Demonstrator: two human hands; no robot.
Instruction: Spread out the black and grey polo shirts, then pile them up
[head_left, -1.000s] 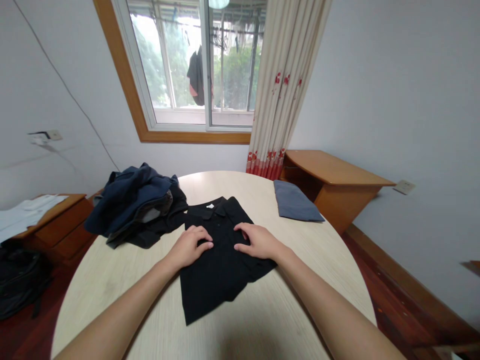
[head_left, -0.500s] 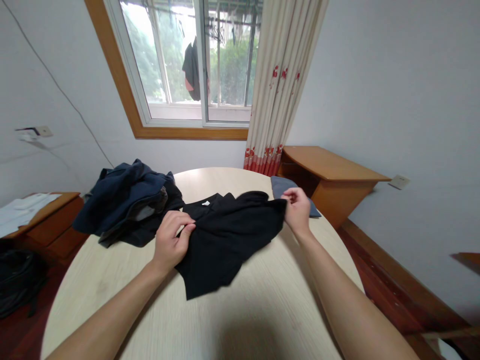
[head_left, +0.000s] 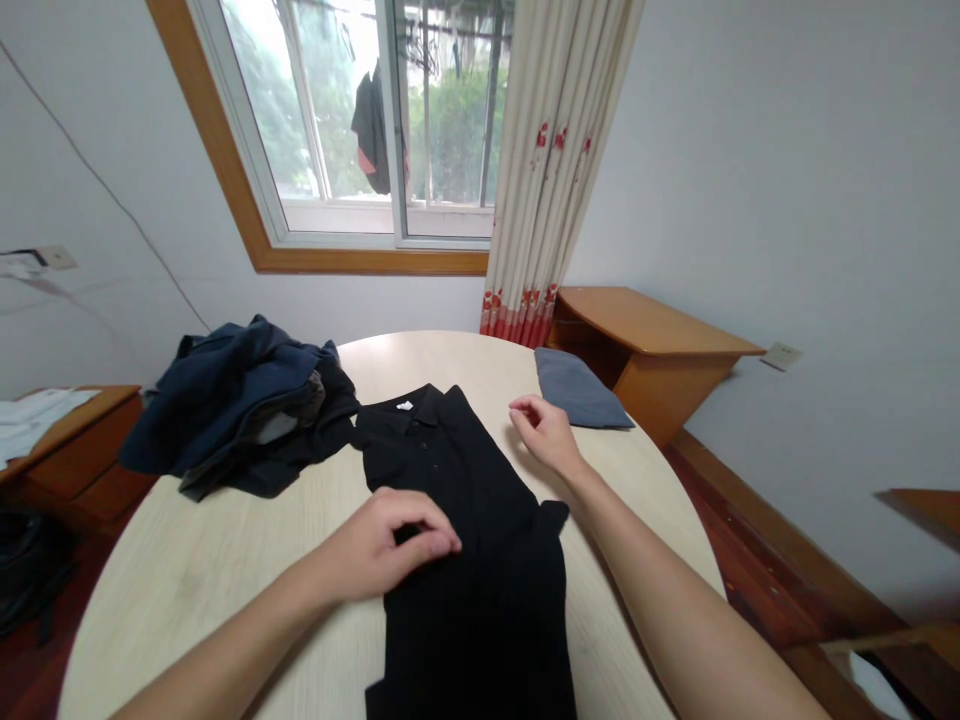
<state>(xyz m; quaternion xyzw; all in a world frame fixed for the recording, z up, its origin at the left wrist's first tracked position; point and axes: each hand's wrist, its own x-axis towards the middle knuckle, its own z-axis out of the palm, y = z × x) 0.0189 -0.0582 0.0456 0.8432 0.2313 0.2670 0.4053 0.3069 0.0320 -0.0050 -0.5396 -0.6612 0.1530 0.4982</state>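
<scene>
A black polo shirt lies lengthwise on the round pale wooden table, collar at the far end, folded into a narrow strip. My left hand rests on the shirt's left edge, fingers curled and pressed on the cloth. My right hand hovers just right of the shirt, near its upper part, with loosely curled fingers that hold nothing. Both forearms reach in from the bottom of the view.
A heap of dark blue and black clothes sits on the table's far left. A folded grey garment lies at the far right edge. A wooden desk stands beyond, a curtain beside the window, and a low cabinet at left.
The shirt's right side, lifted by my right hand half a second ago, now lies folded over flat. My right hand has let go; my left hand has slid down the shirt.
</scene>
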